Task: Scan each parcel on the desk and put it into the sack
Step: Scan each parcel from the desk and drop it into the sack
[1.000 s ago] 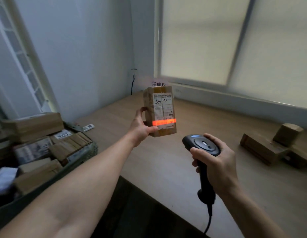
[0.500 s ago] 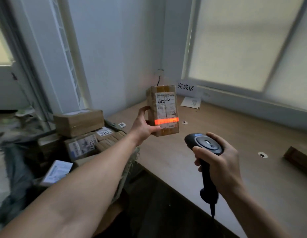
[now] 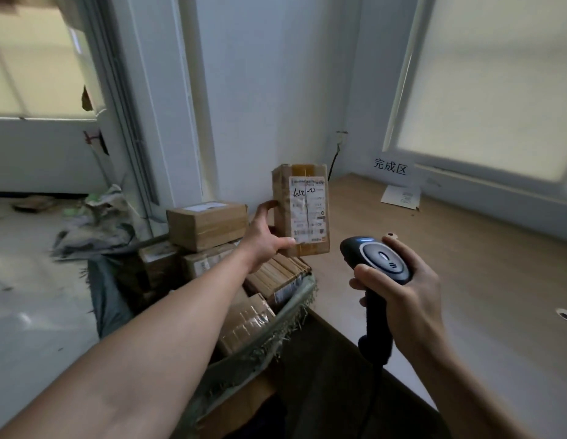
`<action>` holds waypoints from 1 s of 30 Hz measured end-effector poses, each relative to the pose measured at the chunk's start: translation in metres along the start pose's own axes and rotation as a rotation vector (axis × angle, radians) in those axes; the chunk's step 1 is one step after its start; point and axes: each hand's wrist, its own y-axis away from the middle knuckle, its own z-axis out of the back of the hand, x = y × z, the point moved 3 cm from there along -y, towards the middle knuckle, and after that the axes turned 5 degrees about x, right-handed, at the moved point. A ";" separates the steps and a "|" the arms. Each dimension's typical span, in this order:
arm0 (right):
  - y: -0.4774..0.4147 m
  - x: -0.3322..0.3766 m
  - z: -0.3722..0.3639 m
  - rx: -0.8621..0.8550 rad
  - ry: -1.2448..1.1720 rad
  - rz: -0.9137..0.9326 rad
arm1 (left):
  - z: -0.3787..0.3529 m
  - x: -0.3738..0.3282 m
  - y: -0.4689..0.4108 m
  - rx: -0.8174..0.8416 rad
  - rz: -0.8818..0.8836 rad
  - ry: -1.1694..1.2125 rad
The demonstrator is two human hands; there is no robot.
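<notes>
Gripping an upright brown cardboard parcel [image 3: 302, 213] in the left hand [image 3: 267, 240], raised near the grey woven sack [image 3: 286, 315] beside the wooden desk [image 3: 481, 264]. Clutching a black handheld scanner [image 3: 375, 264] in the right hand [image 3: 412, 299].

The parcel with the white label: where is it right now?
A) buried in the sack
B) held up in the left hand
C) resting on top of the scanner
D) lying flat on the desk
B: the left hand grips the parcel upright in the air, label toward the camera, while the right hand holds the scanner apart from it.
</notes>
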 end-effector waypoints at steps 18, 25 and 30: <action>-0.006 -0.007 -0.025 0.091 -0.039 -0.041 | 0.032 0.023 0.018 -0.089 0.033 -0.010; -0.002 -0.015 -0.021 0.109 -0.021 -0.066 | 0.031 0.016 0.015 -0.106 0.030 -0.008; -0.002 -0.016 -0.019 0.103 -0.028 -0.063 | 0.030 0.014 0.013 -0.109 0.034 -0.024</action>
